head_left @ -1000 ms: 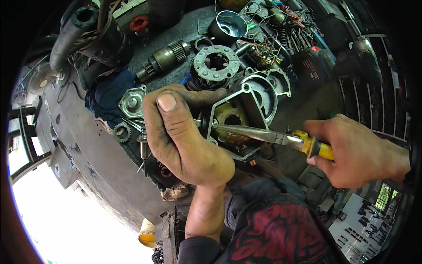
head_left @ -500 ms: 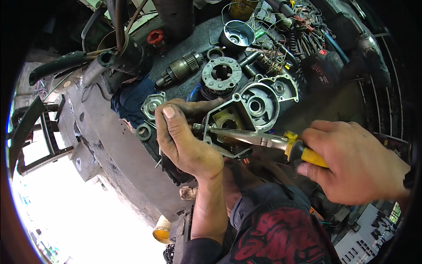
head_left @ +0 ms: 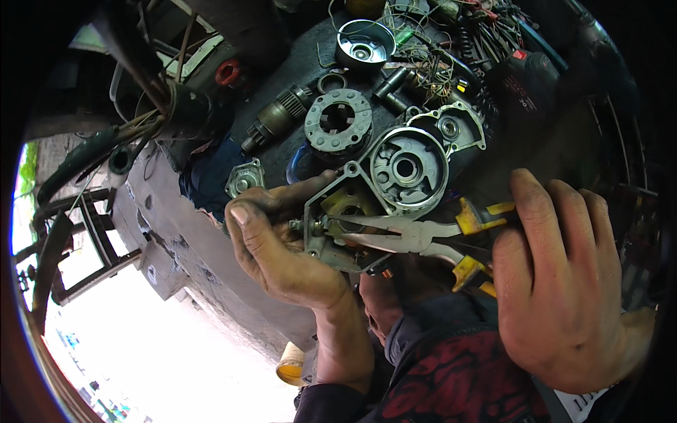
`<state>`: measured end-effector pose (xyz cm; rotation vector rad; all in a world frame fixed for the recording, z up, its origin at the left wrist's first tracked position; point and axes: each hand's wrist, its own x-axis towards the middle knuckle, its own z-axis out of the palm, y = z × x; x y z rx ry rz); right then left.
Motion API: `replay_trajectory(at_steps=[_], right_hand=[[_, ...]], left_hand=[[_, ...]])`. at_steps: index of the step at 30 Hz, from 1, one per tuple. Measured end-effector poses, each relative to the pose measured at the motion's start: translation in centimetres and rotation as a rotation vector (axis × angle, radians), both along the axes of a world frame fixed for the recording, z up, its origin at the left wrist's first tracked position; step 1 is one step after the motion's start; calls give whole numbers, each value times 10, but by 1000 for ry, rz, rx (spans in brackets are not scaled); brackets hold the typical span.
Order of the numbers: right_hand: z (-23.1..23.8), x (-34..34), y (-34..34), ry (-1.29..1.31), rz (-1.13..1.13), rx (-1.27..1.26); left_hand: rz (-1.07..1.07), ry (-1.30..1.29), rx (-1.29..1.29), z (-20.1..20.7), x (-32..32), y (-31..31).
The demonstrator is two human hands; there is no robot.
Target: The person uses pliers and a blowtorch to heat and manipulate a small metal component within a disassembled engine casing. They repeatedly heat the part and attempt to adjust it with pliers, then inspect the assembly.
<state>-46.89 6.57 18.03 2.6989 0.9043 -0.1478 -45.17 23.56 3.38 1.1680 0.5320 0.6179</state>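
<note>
Loose parts point(head_left: 338, 123) and wire tangle point(head_left: 451, 49) crowd the bench point(head_left: 296, 63) beyond the housing point(head_left: 395, 176).

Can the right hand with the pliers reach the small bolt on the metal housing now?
Probably yes. The pliers in the right hand already point at the bolt, nothing lies between, and the left hand steadies the housing.

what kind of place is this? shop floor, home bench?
Most likely a small motor or auto-electric repair workshop. The dark grimy workbench is strewn with stripped parts: a round grey cast-metal housing, a toothed pinion shaft, tangled loose wires. The right hand works yellow-handled long-nose pliers on a part.
</note>
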Motion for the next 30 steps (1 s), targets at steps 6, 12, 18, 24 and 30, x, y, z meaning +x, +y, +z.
replay_trajectory(at_steps=[6, 12, 18, 24, 30], right_hand=[[-10, -1, -3, 28, -64, 64], [-18, 1, -5, 20, -97, 92], [-13, 1, -10, 32, -124, 120], [-17, -1, -15, 37, -147, 150], [-21, 0, -17, 38, -150, 171]], left_hand=[[65, 131, 283, -5, -1, -1], [70, 206, 500, -6, -5, 1], [35, 193, 562, -9, -10, 4], [-35, 32, 176, -6, -13, 9], [-28, 27, 190, -4, -17, 17]])
